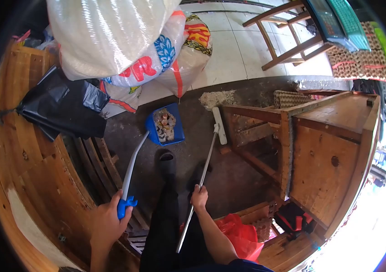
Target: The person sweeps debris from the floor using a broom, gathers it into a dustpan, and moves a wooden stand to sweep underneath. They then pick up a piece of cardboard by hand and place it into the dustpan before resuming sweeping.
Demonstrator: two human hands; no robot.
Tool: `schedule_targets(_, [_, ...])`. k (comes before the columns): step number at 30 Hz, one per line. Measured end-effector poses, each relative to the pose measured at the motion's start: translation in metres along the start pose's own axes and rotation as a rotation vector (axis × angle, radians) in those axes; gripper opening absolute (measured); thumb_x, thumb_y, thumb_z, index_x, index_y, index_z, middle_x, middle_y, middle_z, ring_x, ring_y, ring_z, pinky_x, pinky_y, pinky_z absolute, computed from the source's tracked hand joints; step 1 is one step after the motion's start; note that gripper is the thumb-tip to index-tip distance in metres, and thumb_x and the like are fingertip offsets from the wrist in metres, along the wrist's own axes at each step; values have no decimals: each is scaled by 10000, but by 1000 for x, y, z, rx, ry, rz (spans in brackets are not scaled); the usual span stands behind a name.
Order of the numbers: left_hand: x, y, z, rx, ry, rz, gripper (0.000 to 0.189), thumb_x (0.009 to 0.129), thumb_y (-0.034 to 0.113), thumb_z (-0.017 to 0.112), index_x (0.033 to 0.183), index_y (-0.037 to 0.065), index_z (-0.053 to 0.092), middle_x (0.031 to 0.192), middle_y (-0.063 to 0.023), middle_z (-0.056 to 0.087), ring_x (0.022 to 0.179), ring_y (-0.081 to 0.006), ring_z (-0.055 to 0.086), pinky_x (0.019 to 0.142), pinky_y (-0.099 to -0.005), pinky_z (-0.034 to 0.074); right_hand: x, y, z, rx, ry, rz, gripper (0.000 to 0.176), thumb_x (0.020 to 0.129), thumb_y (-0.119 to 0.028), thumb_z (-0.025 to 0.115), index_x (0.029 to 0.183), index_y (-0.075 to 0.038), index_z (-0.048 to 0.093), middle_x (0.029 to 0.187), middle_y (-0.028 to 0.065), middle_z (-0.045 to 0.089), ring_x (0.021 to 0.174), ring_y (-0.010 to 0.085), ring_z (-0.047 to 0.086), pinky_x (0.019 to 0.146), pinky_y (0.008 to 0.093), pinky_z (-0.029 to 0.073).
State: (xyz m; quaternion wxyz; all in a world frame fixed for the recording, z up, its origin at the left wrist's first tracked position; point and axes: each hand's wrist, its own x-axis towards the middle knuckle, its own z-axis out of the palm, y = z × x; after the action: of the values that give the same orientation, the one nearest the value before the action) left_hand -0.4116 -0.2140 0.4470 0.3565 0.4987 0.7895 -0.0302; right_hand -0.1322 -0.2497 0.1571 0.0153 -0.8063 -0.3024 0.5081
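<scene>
My left hand (110,219) is closed around the blue grip at the top of a long-handled dustpan (180,119). The blue pan rests on the dark floor, its pale handle slanting up to my hand. Inside it lies a heap of debris (163,123), pale and brown bits mixed. My right hand (199,198) grips the thin metal pole of a broom (220,125), whose white head touches the floor to the right of the pan. Just beyond the broom head is a pile of pale sweepings (218,98).
Large stuffed sacks (107,36) stand at the back left, beside a black plastic bag (57,104) on a wooden bench (34,149). To the right stands a wooden table (329,158). A wooden stool (288,36) and egg trays (356,56) are farther back. A red bag (238,235) lies nearby.
</scene>
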Motion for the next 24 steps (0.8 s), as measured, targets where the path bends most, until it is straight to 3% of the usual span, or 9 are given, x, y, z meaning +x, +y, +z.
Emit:
schedule_targets(1, [-1, 0, 1, -4, 2, -22, 504, 806, 286, 630, 1199, -14, 532, 685, -185, 625, 611, -356, 627, 587, -424, 484, 8, 14, 17, 12, -1, 9, 261, 911, -269, 524, 796, -39, 473, 612, 104, 531, 499, 236, 561, 456, 397, 450])
schedule_targets(3, [-2, -3, 2, 1, -1, -44, 514, 798, 284, 637, 1204, -14, 532, 679, -186, 625, 606, -350, 628, 582, -417, 485, 23, 35, 45, -167, 347, -367, 295, 898, -276, 535, 814, 3, 491, 698, 210, 582, 646, 397, 595, 603, 487, 453])
schedule_targets(4, [-3, -6, 2, 34, -21, -26, 534, 790, 281, 647, 1218, -13, 524, 680, -182, 628, 609, -339, 636, 575, -414, 489, 37, 42, 53, -139, 295, -303, 309, 903, -299, 512, 873, 7, 488, 760, 271, 583, 762, 491, 557, 687, 553, 412])
schedule_targets(9, [-4, 4, 7, 222, 50, 41, 485, 734, 166, 683, 1171, -12, 567, 749, -194, 620, 629, -334, 613, 595, -394, 471, 89, 61, 78, -126, 323, -333, 293, 897, -277, 529, 868, 11, 487, 738, 285, 572, 715, 491, 559, 628, 549, 422])
schedule_targets(11, [0, 13, 0, 83, -173, -313, 401, 838, 241, 627, 1191, 53, 587, 998, -179, 663, 751, -277, 654, 678, -346, 501, 95, 64, 75, -104, 324, -306, 274, 895, -260, 535, 852, 9, 502, 721, 268, 573, 700, 483, 560, 622, 534, 415])
schedule_targets(12, [1, 14, -1, 89, -184, -320, 401, 838, 241, 627, 1191, 53, 587, 998, -179, 663, 751, -277, 654, 678, -346, 501, 101, 68, 76, -95, 334, -287, 269, 899, -255, 533, 854, 8, 501, 713, 267, 573, 693, 481, 562, 613, 526, 418])
schedule_targets(14, [2, 13, 0, 87, -171, -216, 453, 847, 181, 609, 1276, 59, 534, 986, -195, 660, 714, -236, 626, 639, -307, 487, 120, 73, 83, -82, 375, -341, 252, 903, -238, 530, 857, 7, 492, 687, 277, 558, 664, 483, 558, 578, 530, 407])
schedule_targets(18, [4, 6, 3, 101, -137, -129, 414, 869, 183, 577, 1261, 52, 548, 878, -179, 662, 648, -205, 600, 595, -304, 483, 166, 80, 97, -64, 490, -365, 244, 909, -231, 530, 866, 4, 484, 662, 277, 549, 644, 478, 556, 553, 514, 409])
schedule_targets(24, [3, 0, 7, 73, -127, -131, 432, 870, 217, 589, 1265, 45, 551, 611, -68, 496, 516, -133, 425, 482, -263, 395, 229, 46, 87, 30, 696, -304, 356, 942, -313, 460, 930, 43, 475, 721, 272, 586, 582, 442, 567, 546, 474, 449])
